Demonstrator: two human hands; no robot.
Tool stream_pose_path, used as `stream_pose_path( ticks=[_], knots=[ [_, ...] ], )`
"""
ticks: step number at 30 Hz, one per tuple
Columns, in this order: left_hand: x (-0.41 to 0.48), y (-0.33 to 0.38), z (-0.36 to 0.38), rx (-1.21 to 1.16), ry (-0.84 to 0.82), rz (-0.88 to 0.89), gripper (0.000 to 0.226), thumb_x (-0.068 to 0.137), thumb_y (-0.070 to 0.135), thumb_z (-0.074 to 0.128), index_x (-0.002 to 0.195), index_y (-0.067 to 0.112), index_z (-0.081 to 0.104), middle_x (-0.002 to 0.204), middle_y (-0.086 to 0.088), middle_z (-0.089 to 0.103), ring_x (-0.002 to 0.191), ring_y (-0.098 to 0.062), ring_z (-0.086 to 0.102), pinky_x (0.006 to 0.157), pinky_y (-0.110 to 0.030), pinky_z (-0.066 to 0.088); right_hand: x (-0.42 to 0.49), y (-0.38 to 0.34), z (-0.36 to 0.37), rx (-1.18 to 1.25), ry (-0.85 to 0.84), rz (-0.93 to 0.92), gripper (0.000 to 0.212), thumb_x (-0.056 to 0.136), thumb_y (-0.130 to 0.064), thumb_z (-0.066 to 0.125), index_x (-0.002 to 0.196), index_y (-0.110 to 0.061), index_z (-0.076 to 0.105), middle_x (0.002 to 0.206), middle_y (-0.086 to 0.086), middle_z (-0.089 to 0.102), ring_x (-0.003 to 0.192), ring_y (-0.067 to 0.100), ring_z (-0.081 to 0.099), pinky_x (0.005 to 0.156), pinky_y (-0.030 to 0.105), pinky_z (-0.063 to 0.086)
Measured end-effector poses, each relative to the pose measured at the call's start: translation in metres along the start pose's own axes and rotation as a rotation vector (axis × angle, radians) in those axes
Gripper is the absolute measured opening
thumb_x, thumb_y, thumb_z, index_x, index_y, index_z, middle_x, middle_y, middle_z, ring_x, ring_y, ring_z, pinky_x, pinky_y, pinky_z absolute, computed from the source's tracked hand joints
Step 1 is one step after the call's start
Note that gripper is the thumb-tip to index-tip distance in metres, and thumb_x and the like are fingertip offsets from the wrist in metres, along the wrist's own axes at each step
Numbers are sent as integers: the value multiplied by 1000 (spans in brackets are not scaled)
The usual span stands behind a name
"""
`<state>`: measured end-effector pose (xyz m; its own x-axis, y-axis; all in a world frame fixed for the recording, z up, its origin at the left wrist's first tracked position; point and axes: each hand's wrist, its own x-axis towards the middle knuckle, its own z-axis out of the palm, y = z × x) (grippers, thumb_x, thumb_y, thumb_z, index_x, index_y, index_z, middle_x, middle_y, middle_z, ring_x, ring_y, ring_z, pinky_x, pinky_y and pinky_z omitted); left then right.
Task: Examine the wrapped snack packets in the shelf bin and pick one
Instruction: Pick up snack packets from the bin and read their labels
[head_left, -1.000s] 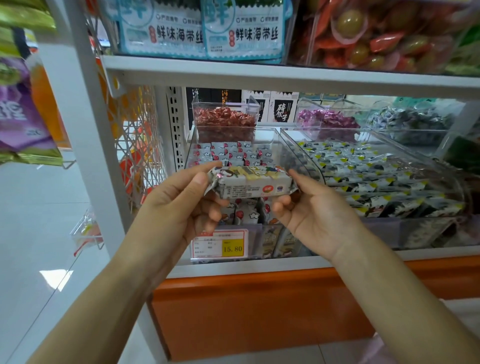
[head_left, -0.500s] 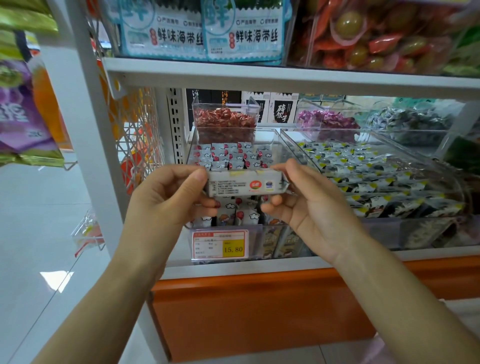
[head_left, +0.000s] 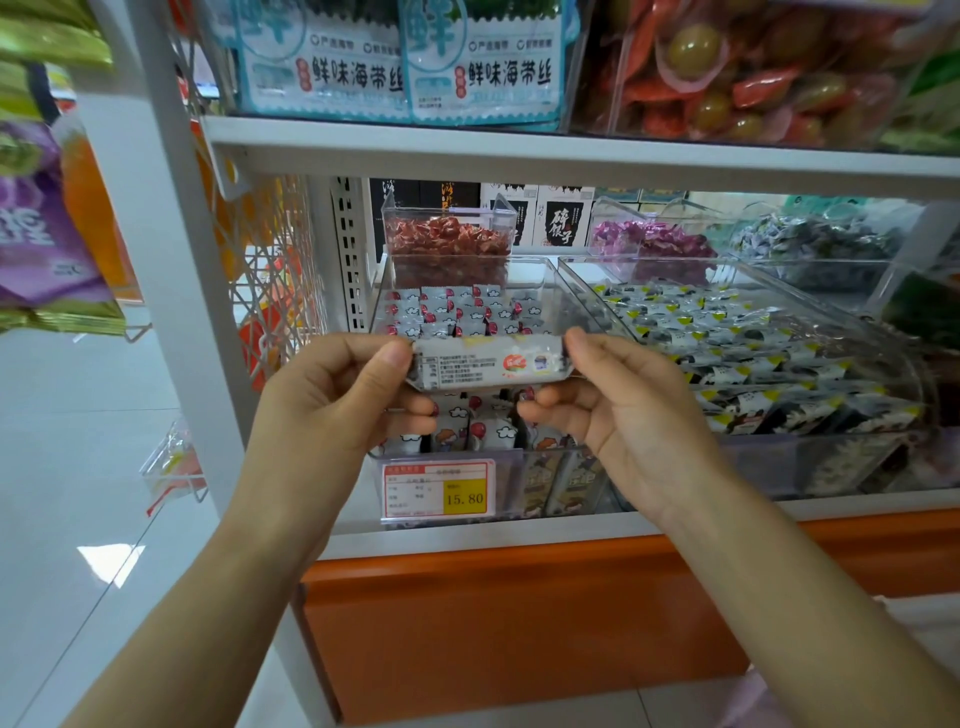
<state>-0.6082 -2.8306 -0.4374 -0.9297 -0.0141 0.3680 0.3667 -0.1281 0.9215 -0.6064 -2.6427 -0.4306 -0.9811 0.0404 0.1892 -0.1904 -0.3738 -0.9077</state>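
Snack packet is out of the bin and up in front of it, held level between both hands, printed back panel facing me. Left hand pinches the left end, thumb on the near face, fingers curled behind. Right hand does the same at the right end. Neither holds anything else.

Handling, my read: light, a slim block in glossy film, so slick on the flat faces and a bit crushable if squeezed mid-span. The crimped end seals are the safe places to grip, and that's where both hands are. 1 hand could carry it easily.

Counts: 1 packet held, 2 hands on it. The clear shelf bin behind holds many more packets in cloud-and-balloon wrap — rows overlap and my hands block the front, so no exact number, probably dozens. 1 price tag on the bin front reads 15.80.
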Motion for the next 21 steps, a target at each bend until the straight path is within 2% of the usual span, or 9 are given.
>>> stream_pose_path(
  ticks=[3, 7, 9, 12, 14, 17, 21],
  knots=[
    [0, -1, -2, -13, -34, -6, 31, 70, 27, 64, 95, 11, 66, 76, -6, 70, 64, -13, 67, 60, -20, 55, 1, 0, -2, -16, 55, -21, 19, 92, -9, 51, 82, -4, 66, 68, 9, 69, 55, 14, 62, 56, 27, 56],
    [-1, 0, -2, -52, -121, -86, 46, 65, 34, 67, 109, 18, 67, 96, -13, 67, 76, -20, 69, 65, -24, 57, 2, -2, -5, -97, 40, -75, 19, 94, -2, 46, 94, -5, 65, 90, 11, 67, 75, 20, 67, 68, 32, 58],
    [-1, 0, -2, -44, -137, -110, 46, 68, 36, 63, 110, 18, 66, 93, -8, 70, 79, -19, 70, 65, -23, 56, 1, -1, -4, -138, 4, -101, 22, 93, 3, 44, 93, -7, 64, 101, 12, 64, 86, 21, 67, 72, 33, 57],
    [-2, 0, 0, -3, -127, -111, 42, 71, 29, 59, 111, 16, 63, 86, 1, 72, 73, -15, 70, 63, -20, 55, 0, 0, -2, -182, -27, -121, 27, 91, 10, 44, 87, -10, 62, 111, 11, 64, 91, 20, 68, 71, 30, 56],
    [-3, 1, 0, 47, -139, -95, 41, 72, 26, 59, 112, 20, 63, 91, 0, 73, 75, -16, 71, 64, -18, 55, 1, 1, -2, -158, -28, -117, 25, 90, 8, 46, 81, -10, 61, 109, 10, 65, 93, 23, 68, 70, 30, 56],
    [-4, 4, 1, 103, -188, -54, 39, 73, 24, 60, 112, 23, 63, 99, 3, 72, 84, -14, 71, 70, -18, 55, 2, 3, -3, -159, -26, -132, 14, 87, -4, 57, 77, -12, 55, 93, 11, 63, 90, 22, 66, 70, 32, 57],
    [-5, 3, 4, 116, -240, -31, 27, 81, 8, 60, 106, 20, 64, 104, 2, 70, 92, -18, 68, 80, -24, 56, 5, 9, -6, -398, 18, -179, 19, 85, -12, 65, 97, -22, 56, 100, 0, 70, 94, 16, 68, 83, 41, 56]
  ],
)
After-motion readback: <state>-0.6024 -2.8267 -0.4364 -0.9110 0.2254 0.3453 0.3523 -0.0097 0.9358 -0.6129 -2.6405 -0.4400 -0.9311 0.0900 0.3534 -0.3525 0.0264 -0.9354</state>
